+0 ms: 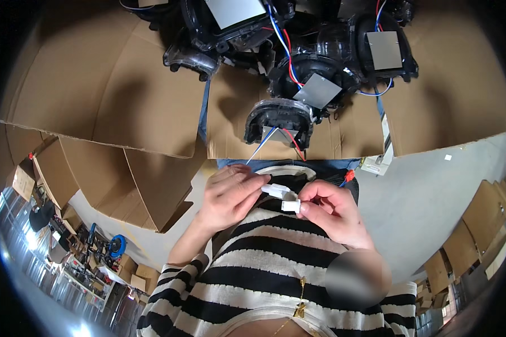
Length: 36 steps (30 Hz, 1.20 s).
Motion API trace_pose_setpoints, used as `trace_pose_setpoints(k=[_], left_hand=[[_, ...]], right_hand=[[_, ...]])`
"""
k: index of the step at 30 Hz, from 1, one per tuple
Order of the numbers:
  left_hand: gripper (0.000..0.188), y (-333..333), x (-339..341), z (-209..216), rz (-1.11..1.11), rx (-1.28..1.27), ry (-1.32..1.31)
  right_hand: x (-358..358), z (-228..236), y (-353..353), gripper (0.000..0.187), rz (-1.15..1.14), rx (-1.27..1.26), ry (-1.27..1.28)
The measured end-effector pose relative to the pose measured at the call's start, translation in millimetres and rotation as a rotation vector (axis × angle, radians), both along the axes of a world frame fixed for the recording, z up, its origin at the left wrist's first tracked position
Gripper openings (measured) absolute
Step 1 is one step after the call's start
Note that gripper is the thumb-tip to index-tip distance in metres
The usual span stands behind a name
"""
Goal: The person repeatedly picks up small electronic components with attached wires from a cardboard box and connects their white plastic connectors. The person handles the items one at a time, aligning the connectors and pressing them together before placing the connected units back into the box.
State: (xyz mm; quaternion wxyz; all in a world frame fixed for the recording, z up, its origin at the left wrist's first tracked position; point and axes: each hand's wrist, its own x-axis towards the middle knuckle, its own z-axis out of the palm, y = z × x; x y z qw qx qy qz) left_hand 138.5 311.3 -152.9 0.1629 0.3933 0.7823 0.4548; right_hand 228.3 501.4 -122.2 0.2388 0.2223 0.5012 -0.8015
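My left hand [226,195] is closed around a white plastic connector [274,191], whose end sticks out past the fingertips. Between thumb and forefinger, my right hand [334,212] pinches a second small white connector [290,206]. The two pieces are close together in front of my striped shirt; whether they touch is hard to tell. Just beyond my hands, a black plastic housing [279,115] lies at the cardboard's near edge. Blue and white wires [262,144] run from it toward my left hand, and a red wire [293,143] hangs toward my hands.
More black housings [326,59] with silver plates and coloured wires are heaped on the cardboard [354,132] beyond. Wide cardboard flaps [90,84] spread left and right. A machine with a blue wheel [118,246] stands at lower left, and cartons [461,241] line the right side.
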Motion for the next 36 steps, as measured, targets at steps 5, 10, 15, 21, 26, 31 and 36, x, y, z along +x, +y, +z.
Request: trace_pose_setpoints(k=[5, 10, 15, 21, 26, 31, 36], left_hand=[[0.026, -4, 6, -4, 0.084, 0.028, 0.183], [0.021, -5, 10, -8, 0.118, 0.053, 0.366], [0.019, -3, 5, -7, -0.051, 0.141, 0.431], [0.025, 3, 6, -11, -0.141, -0.057, 0.144], [0.037, 32, -6, -21, -0.336, -0.276, 0.224], [0.012, 78, -6, -57, -0.653, -0.413, 0.441], [0.008, 87, -9, -75, -0.741, -0.334, 0.589]], right_hand=[[-8, 2, -4, 0.006, 0.017, 0.024, -0.072], [-4, 2, -9, 0.007, -0.014, 0.11, -0.055], [3, -5, -13, 0.007, -0.028, 0.211, -0.071], [13, -17, -2, 0.006, 0.059, 0.307, -0.007], [33, -16, 34, 0.005, -0.009, 0.467, -0.096], [35, -4, 44, 0.004, -0.071, 0.484, -0.102], [42, 2, 52, 0.004, -0.101, 0.484, -0.108]])
